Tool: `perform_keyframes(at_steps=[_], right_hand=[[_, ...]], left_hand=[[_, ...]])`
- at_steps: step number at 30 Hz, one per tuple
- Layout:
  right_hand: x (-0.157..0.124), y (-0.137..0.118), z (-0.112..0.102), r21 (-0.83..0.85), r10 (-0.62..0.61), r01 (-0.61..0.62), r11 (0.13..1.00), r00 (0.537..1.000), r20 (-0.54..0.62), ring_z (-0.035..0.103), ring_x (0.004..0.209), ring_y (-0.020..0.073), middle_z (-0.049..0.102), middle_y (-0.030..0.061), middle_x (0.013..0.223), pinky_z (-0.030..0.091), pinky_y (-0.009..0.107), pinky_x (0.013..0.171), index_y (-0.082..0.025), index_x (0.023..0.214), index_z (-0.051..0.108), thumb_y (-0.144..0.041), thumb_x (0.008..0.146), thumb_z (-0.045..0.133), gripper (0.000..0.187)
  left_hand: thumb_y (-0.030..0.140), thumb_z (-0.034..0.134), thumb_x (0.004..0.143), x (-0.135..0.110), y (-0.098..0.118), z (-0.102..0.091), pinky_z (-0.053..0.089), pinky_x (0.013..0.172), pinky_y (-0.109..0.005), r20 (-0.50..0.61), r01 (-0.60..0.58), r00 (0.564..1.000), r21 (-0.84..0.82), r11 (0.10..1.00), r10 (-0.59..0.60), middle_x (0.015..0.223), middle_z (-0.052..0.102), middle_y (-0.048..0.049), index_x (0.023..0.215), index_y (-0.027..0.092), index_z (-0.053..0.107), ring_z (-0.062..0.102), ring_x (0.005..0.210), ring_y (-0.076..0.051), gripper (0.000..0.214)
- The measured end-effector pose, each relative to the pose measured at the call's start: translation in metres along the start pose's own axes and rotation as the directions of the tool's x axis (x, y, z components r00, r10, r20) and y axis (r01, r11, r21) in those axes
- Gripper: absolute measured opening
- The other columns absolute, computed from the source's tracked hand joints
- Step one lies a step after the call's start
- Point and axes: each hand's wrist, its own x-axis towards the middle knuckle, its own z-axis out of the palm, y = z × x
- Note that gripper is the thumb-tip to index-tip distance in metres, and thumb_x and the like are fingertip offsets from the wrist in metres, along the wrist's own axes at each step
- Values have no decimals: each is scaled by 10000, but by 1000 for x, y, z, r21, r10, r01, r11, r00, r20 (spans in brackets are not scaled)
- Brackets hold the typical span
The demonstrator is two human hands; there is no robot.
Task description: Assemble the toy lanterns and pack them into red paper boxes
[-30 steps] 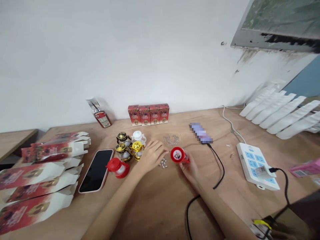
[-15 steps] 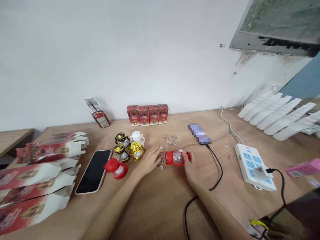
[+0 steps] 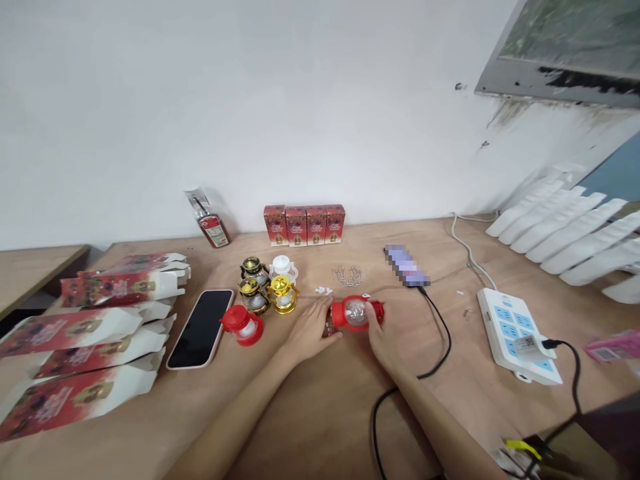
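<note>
A small red toy lantern (image 3: 356, 313) with a clear middle lies on its side, its base pointing left. My right hand (image 3: 383, 337) is closed around its top end, thumb over it. Beside the base is my left hand (image 3: 307, 332), thumb and fingers apart, over a cluster of small shiny pieces (image 3: 329, 327) that it partly hides. Whether it touches the base I cannot tell. Small white bits (image 3: 323, 291) lie just beyond the left fingertips. Farther back is a group of thin metal pieces (image 3: 347, 277).
Left of my hands stand another red lantern (image 3: 243, 325), a gold lantern (image 3: 283, 294), a white one (image 3: 283, 268) and dark ones (image 3: 254, 297). A phone (image 3: 201, 329), flattened printed cartons (image 3: 85, 390), upright red boxes (image 3: 305, 225), a bottle (image 3: 214, 230), a cabled phone (image 3: 406, 265) and a power strip (image 3: 517, 337) surround them.
My left hand has drawn back from the white bits toward the lantern's base and now covers most of the shiny pieces. My right hand keeps its hold. The view has shifted slightly.
</note>
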Motion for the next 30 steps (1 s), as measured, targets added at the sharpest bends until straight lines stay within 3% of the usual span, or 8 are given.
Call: perform_keyframes(at_steps=[3, 6, 8, 10, 16, 22, 26, 30], right_hand=[[10, 0, 3, 304, 163, -147, 941, 986, -29, 614, 755, 169, 650, 10, 832, 498, 313, 713, -210, 891, 572, -545, 806, 530, 348], [18, 2, 3, 589, 255, -242, 771, 965, 62, 624, 726, 139, 660, -16, 810, 515, 261, 638, -220, 853, 593, -518, 776, 585, 308], [21, 3, 2, 673, 260, -277, 686, 957, 129, 634, 751, 129, 672, -22, 822, 525, 242, 622, -225, 842, 607, -488, 758, 624, 277], [21, 5, 1, 698, 247, -294, 653, 954, 170, 640, 769, 127, 682, -18, 825, 537, 235, 625, -223, 830, 615, -470, 753, 640, 259], [19, 6, 2, 719, 228, -321, 617, 947, 227, 650, 781, 125, 690, -14, 852, 557, 238, 627, -217, 865, 622, -440, 766, 636, 244], [23, -1, 1, 728, 263, -239, 643, 961, 84, 623, 672, 106, 669, -37, 767, 504, 196, 511, -223, 830, 589, -399, 782, 596, 183], [21, -10, 0, 704, 243, -178, 688, 970, 8, 624, 711, 108, 648, -48, 796, 503, 203, 558, -242, 897, 563, -369, 741, 633, 213], [10, -21, 9, 637, 116, -74, 768, 993, -25, 616, 788, 105, 627, -34, 933, 512, 231, 674, -277, 1051, 521, -375, 725, 670, 371]], left_hand=[[385, 610, 800, 0, 2, 1, 331, 1095, -470, 6, -13, 1000, 43, 999, 13, 1443, 369, -198, 1384, 103, 305, 340, 1348, -291, 716], [354, 558, 844, 0, 3, 3, 298, 1121, -448, 18, -47, 999, 59, 997, 46, 1462, 352, -168, 1398, 128, 289, 310, 1369, -251, 655], [332, 527, 866, -1, 4, 4, 296, 1124, -436, 18, -63, 998, 58, 996, 62, 1465, 354, -151, 1398, 148, 293, 310, 1370, -231, 610], [306, 509, 878, -1, 5, 6, 308, 1118, -427, 17, -65, 998, 56, 996, 65, 1446, 388, -144, 1379, 149, 330, 330, 1361, -223, 554], [283, 480, 896, -1, 7, 9, 336, 1101, -410, 18, -95, 995, 9, 995, 95, 1370, 489, -141, 1282, 136, 464, 386, 1329, -225, 414], [339, 629, 797, -7, -2, 11, 322, 1112, -409, -121, 43, 991, -72, 996, -52, 1432, 401, -165, 1352, 113, 363, 350, 1348, -251, 656], [397, 594, 817, -11, 3, 11, 301, 1118, -432, -101, 74, 992, 36, 997, -70, 1444, 385, -161, 1367, 120, 340, 351, 1346, -269, 666], [346, 471, 888, -10, 13, 13, 243, 1140, -442, -60, 43, 998, 149, 988, -34, 1435, 395, -170, 1342, 102, 363, 372, 1333, -262, 527]])
